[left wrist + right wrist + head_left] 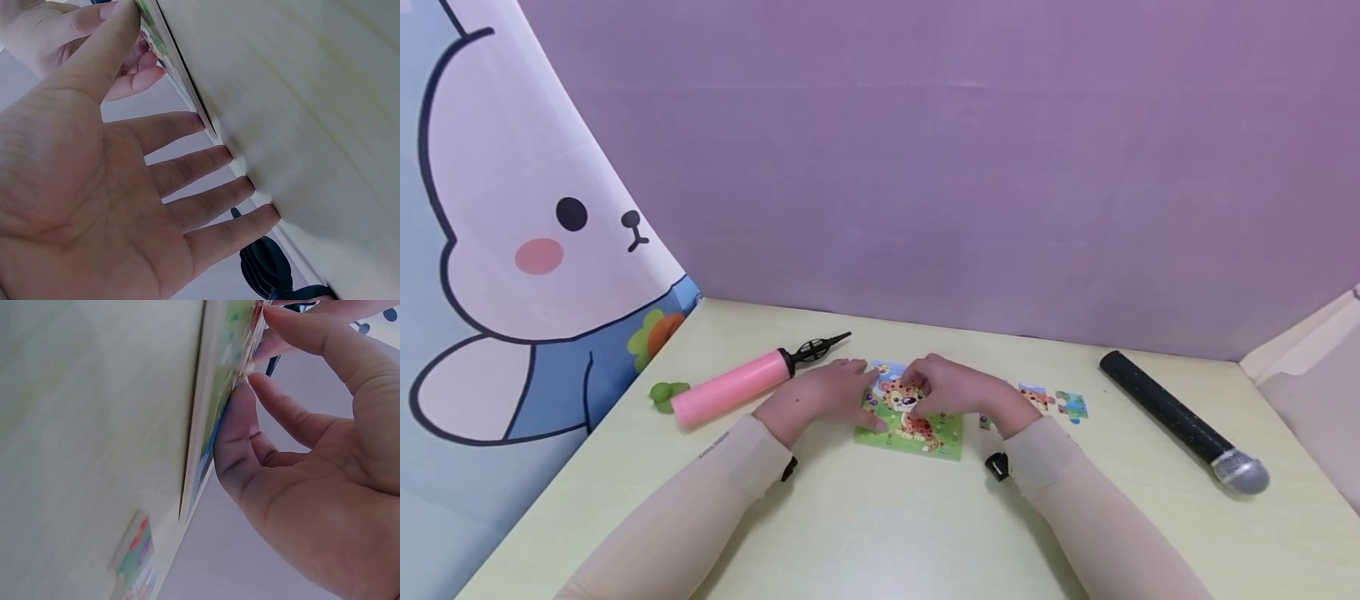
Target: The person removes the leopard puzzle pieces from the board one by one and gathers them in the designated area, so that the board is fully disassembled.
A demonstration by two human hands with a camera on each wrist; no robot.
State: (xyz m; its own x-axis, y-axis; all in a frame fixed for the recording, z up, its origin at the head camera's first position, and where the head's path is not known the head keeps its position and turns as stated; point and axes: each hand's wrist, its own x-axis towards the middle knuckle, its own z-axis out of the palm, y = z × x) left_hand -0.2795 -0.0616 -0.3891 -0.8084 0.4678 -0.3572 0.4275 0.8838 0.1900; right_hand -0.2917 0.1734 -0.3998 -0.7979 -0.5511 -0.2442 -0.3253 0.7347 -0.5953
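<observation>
Far left: pink pump (733, 387), lying aslant. Left hand (827, 393), centre of frame: fingers straight and spread, grasping nothing, thumb over the near-left part of the puzzle board (906, 447). Board lies flat, mid-frame, right of that hand; squarish, long axis unclear. Right hand (958, 387): over board's right side, fingers bent, tips on its face; can't tell if a piece is pinched. Both hands equally near. Loose pieces (1072, 405) right of it.

On the table (880, 533), your left hand (831, 396) is resting at the left edge of the puzzle (943, 442), your right hand (962, 388) is reaching over its right side; the pump (733, 387) is lying farther left, loose pieces (1072, 405) to the right, the microphone (1172, 417) beyond them.
</observation>
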